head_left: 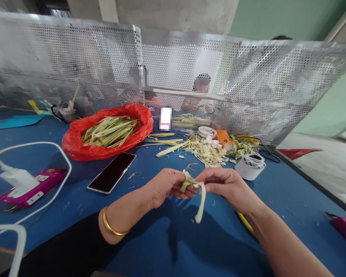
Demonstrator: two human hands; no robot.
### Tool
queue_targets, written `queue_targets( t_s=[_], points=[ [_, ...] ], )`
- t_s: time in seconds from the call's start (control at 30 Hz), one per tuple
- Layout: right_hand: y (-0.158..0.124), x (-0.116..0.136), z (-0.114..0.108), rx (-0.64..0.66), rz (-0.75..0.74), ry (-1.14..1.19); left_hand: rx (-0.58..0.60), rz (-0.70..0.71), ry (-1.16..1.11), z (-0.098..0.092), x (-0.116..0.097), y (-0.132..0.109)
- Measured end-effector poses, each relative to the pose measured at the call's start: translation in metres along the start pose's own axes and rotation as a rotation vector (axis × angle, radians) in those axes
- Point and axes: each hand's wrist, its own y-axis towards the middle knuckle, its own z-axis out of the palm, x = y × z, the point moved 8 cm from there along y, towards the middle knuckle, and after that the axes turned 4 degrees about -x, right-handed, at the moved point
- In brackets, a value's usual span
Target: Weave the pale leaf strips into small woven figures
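Note:
A pale green, flat plant strip [202, 202] is looped between my two hands above the blue table, its longer end hanging down. My left hand [173, 184] pinches the looped part between thumb and fingers. From the other side, my right hand [223, 181] pinches the strip near its bend with thumb and forefinger. Part of the loop is hidden behind my fingertips. Just beyond my hands lies a heap of plant scraps [204, 150], with a few longer strips [170, 148] beside it.
A red plastic bag [75, 144] full of leaf strips stands at back left. Nearer are a dark phone [112, 173] and a magenta power strip [43, 188] with a white cable. A white roll [249, 167] sits at right. A perforated metal screen [175, 61] closes off the back.

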Motion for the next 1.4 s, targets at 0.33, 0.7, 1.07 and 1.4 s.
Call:
queue_targets(
  t_s=[0.33,0.7,1.07,1.4],
  points=[
    [-0.003,0.010,0.004,-0.141,-0.222,0.034,0.024,-0.069,0.027,0.005,0.010,-0.001],
    [-0.004,-0.005,-0.006,-0.373,-0.109,0.142,0.065,-0.134,0.036,0.013,0.020,-0.002],
    [-0.003,0.023,-0.009,-0.164,-0.193,-0.667,0.088,-0.153,-0.093,0.012,0.012,-0.003],
    [-0.005,0.025,-0.006,-0.028,-0.335,-1.011,0.065,-0.175,-0.167,0.006,0.016,0.002]
  ],
)
